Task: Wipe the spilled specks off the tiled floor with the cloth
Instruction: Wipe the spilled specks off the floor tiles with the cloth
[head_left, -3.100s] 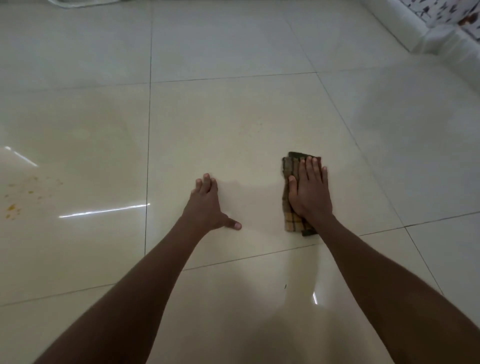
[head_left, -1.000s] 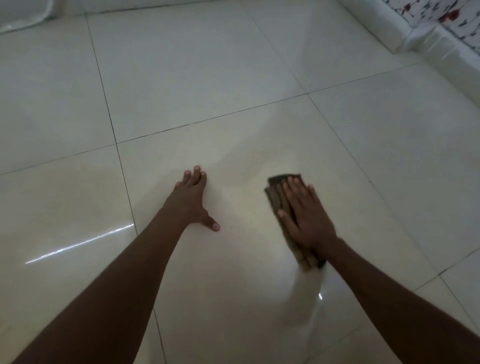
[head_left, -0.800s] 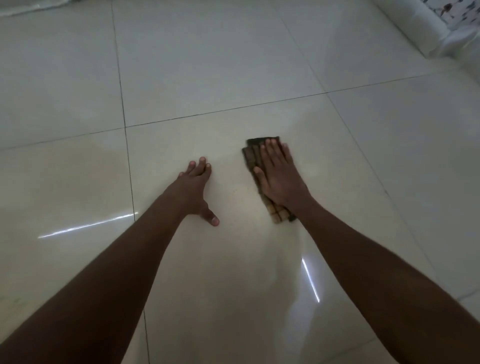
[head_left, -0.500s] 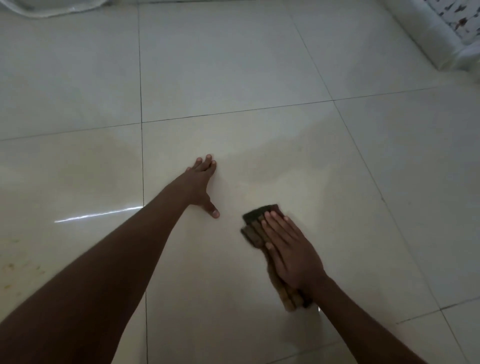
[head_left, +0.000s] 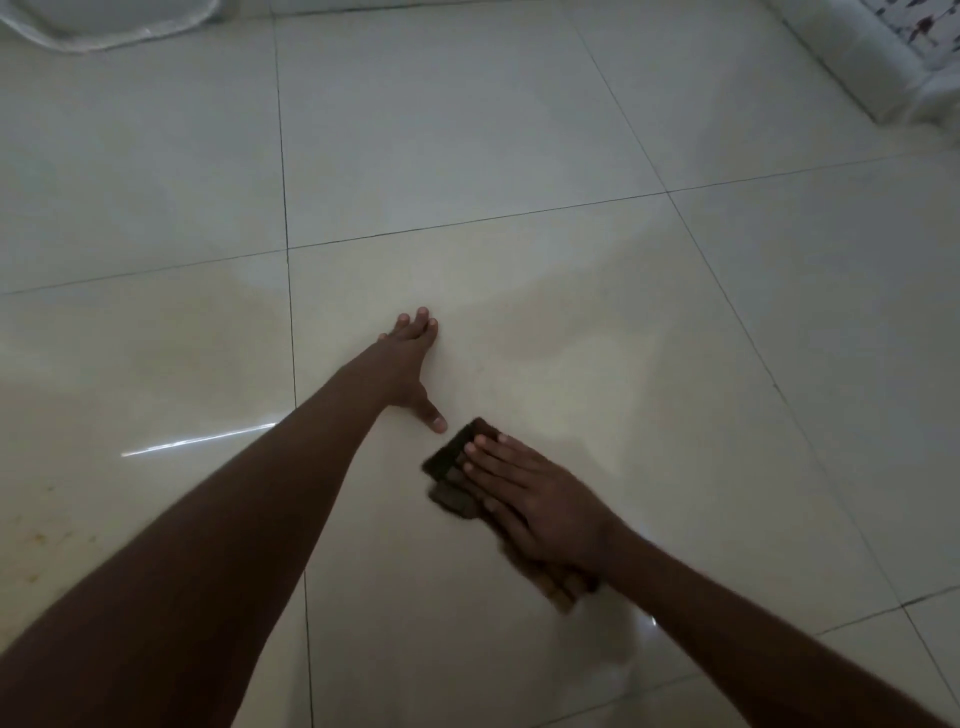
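A folded brown checked cloth (head_left: 451, 462) lies flat on the glossy cream tiled floor (head_left: 519, 156). My right hand (head_left: 540, 506) presses down on it, palm flat, fingers pointing up and to the left; most of the cloth is hidden under the hand. My left hand (head_left: 408, 366) rests flat on the same tile, fingers spread, thumb tip close to the cloth's far corner. Faint orange specks (head_left: 39, 538) dot the tile at the far left, beside my left forearm.
A white curved object (head_left: 104, 26) sits at the top left corner. A white ledge or skirting (head_left: 852, 57) with a patterned surface behind it runs along the top right. Dark grout lines cross the floor; a damp sheen surrounds the hands.
My right hand has swept the cloth back and forth, from far beside the left hand to nearer me, and now left toward the left thumb. The left hand stays planted.
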